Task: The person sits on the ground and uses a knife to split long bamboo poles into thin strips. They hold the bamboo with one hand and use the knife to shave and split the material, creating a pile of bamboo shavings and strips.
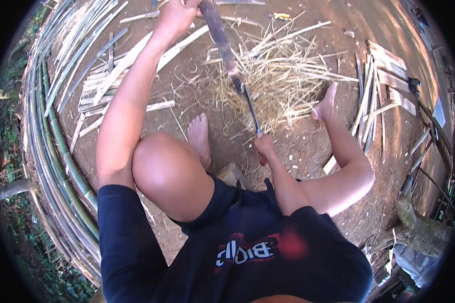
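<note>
- Pole: The dark pole (218,31) slants down from 11 o'clock to its lower end, just short of the frame's centre toward 12. A steady pole matters most, since nothing visible props that end.
- Left hand: The left hand (176,14), at 11 o'clock, has its fingers curled around the pole, though the frame's edge crops part of the grip. Keep it high, well clear of the cut.
- Right hand: The right hand (264,145), at 3 o'clock from centre, is clenched on the knife's handle, with a red bit (262,160) showing below the fist. A firm wrist should help hold the angle.
- Blade: The long narrow blade (253,111) points toward 11 from the fist and meets or overlaps the pole's lower end; whether it bites, I cannot tell. Shallow, even strokes would probably suit better than deep ones.
- Feet: The bare left foot (199,134) sits at 10 o'clock and the right foot (327,102) at 2. Strokes should stay off both.
- Ground: Pale shavings (288,76) lie heaped at 1 o'clock; loose curls could hide a dropped edge.
</note>
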The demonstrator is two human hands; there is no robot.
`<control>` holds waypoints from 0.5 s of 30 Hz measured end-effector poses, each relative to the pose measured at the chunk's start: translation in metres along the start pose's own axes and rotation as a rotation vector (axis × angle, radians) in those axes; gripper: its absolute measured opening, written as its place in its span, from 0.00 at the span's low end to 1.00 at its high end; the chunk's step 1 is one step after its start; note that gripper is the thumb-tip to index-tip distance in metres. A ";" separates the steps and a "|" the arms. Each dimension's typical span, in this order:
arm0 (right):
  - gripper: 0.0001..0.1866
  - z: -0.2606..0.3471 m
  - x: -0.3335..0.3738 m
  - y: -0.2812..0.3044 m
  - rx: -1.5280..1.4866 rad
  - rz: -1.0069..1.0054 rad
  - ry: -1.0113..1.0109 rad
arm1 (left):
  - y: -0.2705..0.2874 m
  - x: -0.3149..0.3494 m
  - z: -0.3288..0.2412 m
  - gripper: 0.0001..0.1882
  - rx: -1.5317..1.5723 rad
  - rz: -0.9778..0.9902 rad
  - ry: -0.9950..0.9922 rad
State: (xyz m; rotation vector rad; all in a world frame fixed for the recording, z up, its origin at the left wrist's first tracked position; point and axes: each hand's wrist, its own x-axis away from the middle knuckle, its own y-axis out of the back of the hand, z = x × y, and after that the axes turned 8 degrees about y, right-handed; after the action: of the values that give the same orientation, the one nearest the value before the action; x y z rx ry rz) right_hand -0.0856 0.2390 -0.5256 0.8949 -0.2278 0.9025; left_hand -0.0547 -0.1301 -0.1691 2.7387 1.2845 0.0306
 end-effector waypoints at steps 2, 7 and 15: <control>0.08 -0.001 -0.007 0.009 -0.050 0.018 0.022 | -0.002 -0.003 -0.003 0.14 0.040 0.003 -0.056; 0.08 0.047 0.012 0.052 -0.282 0.129 -0.094 | 0.001 0.019 -0.026 0.14 -0.132 -0.240 -0.115; 0.05 0.090 0.032 0.068 -0.458 0.083 -0.032 | 0.016 0.013 -0.008 0.37 -0.039 -0.041 -0.017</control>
State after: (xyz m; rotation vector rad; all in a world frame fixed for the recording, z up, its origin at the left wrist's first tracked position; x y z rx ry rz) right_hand -0.1011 0.2102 -0.4127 0.4775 -0.4814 0.8658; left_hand -0.0346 -0.1290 -0.1600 2.6732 1.3204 0.0282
